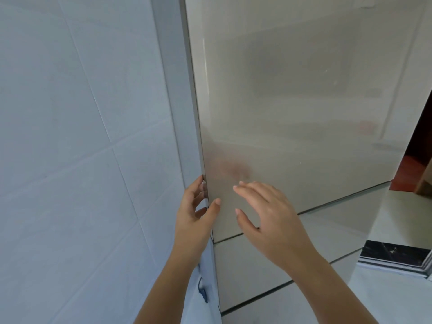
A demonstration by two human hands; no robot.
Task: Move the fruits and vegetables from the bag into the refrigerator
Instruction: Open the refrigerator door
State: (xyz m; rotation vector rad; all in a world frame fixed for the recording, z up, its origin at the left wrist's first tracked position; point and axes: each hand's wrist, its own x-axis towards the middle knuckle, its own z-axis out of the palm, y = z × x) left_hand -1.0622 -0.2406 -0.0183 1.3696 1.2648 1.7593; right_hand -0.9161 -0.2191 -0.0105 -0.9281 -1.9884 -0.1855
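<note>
The refrigerator's tall matte beige upper door [292, 101] fills the middle and right of the head view and stands closed. My left hand [196, 213] grips the door's left edge low down, fingers curled behind the edge and thumb on the front face. Close in front of the door's lower part hovers my right hand [264, 213], fingers spread and holding nothing. Below the door's bottom edge lie two drawer fronts [268, 260], both closed. No bag, fruit or vegetables are in sight.
A wall of pale blue-white tiles [70, 160] stands close on the left, leaving a narrow gap beside the refrigerator. A thin cable with a blue plug [203, 292] hangs in that gap. At the right edge are a black marble threshold [395, 253] and a dark red-brown floor [411, 169].
</note>
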